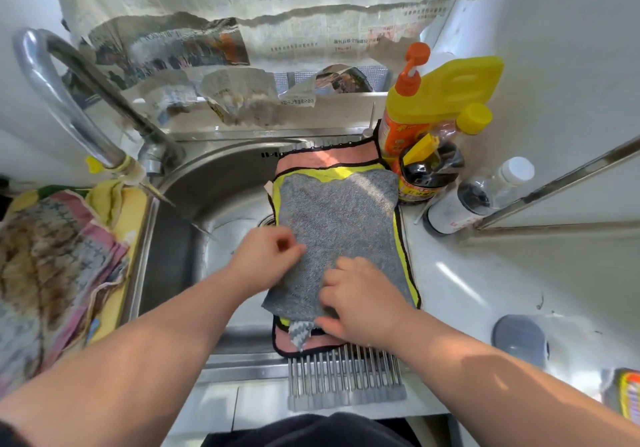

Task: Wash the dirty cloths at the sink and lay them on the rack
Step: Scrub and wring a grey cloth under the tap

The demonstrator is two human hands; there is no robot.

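Observation:
A grey cloth lies flat on top of a yellow cloth and a pink cloth with black trim, all stacked on the metal roll-up rack across the right side of the sink. My left hand pinches the grey cloth's left edge. My right hand rests on its near end, fingers curled at the near edge. A small striped cloth corner pokes out beneath.
The curved tap arches over the sink's left. Patterned and yellow cloths are piled on the left counter. Detergent bottle, sauce bottles and a clear bottle stand right of the rack. Newspaper covers the back wall.

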